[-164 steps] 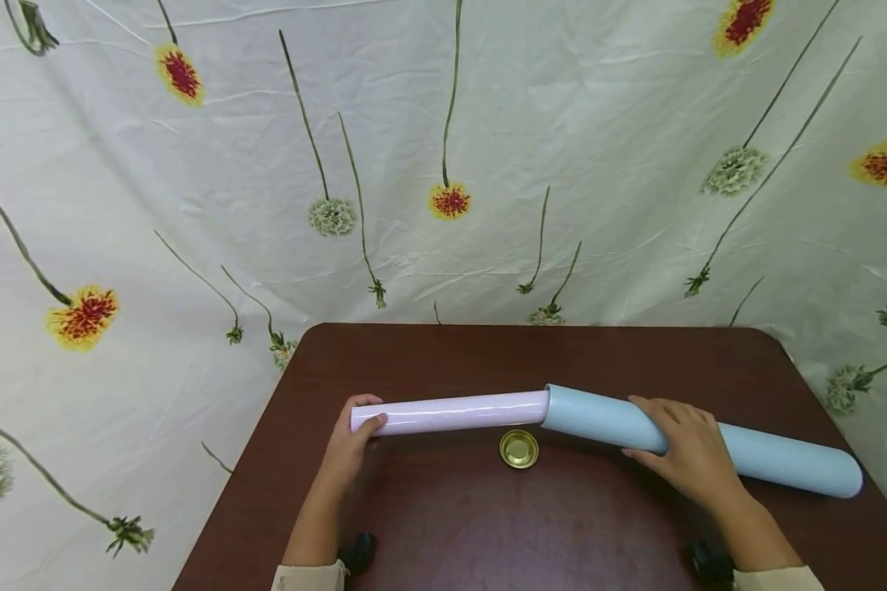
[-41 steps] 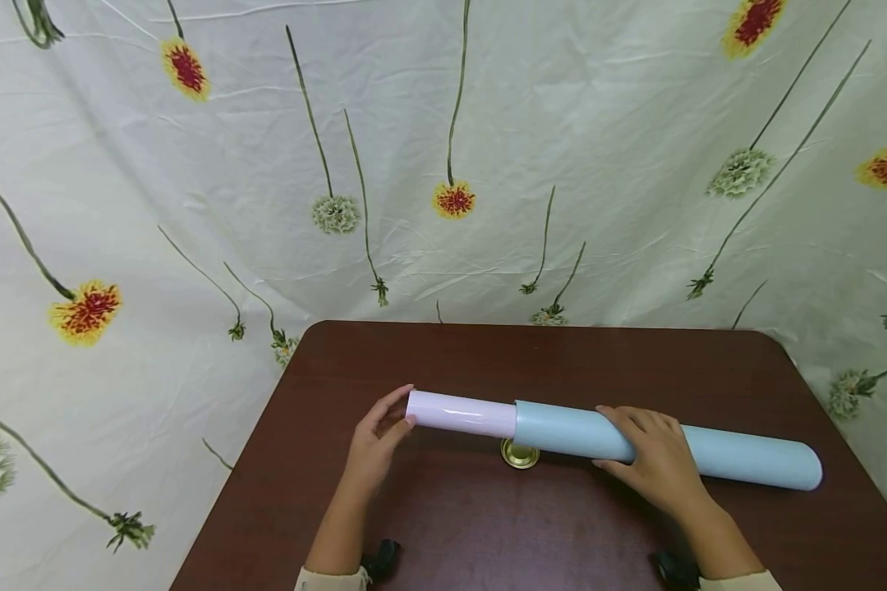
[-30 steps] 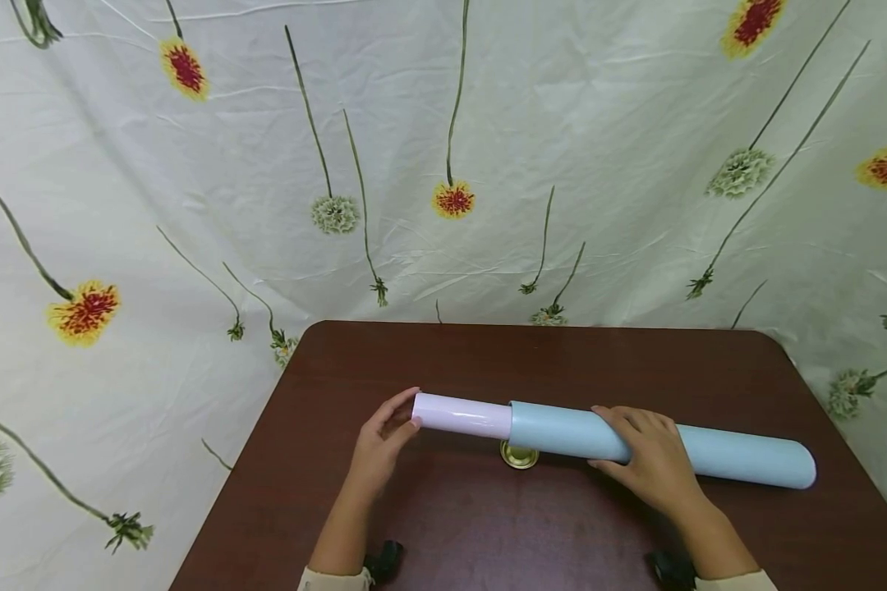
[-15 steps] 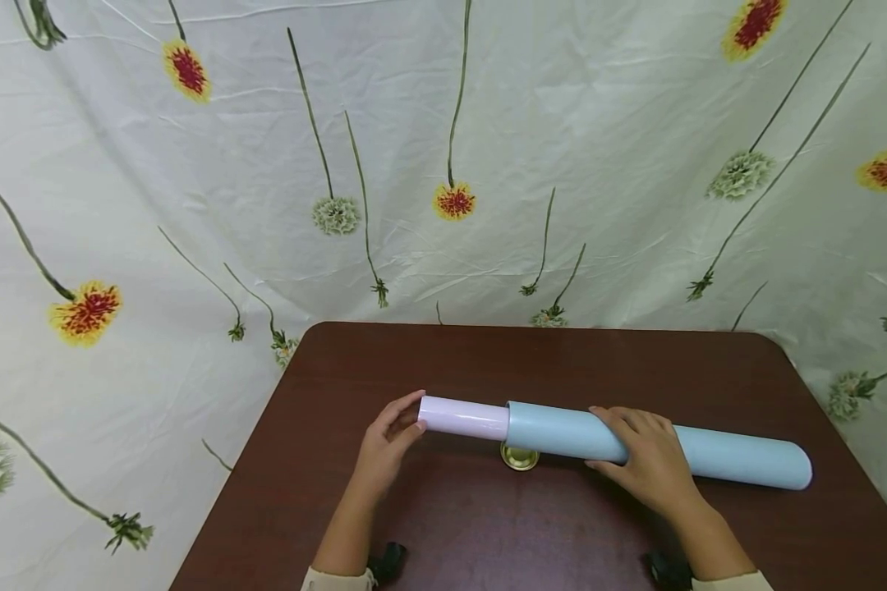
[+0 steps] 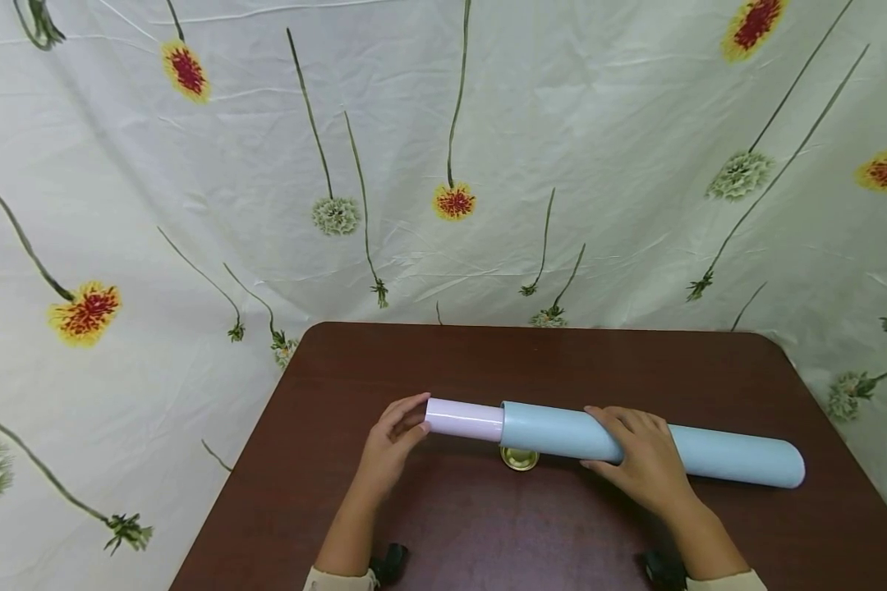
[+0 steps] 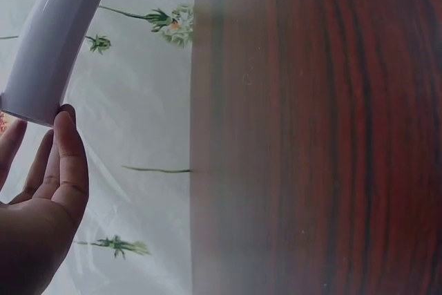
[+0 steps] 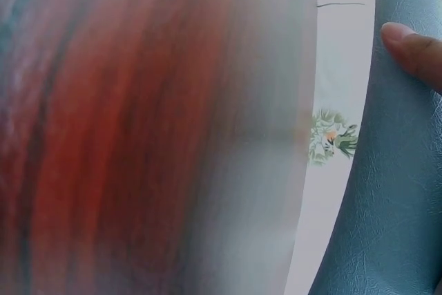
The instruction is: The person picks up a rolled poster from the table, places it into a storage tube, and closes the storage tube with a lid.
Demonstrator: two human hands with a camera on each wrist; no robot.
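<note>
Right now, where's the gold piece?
Head view, right of centre: the gold piece lies on the table, partly hidden by the blue tube near its mouth.

There is one left hand and one right hand, so two in all. There is one light purple tube, one big blue tube, one gold dish, one brown table and one white cloth. I count two sleeves, two black things, five red-and-yellow flowers and maybe six pale flowers, since some are partly hidden.

Lilac roll, light-blue tube, gold-coloured lid, red-brown wood-grained table, white cloth with red-and-yellow flowers, cream sleeves
</note>
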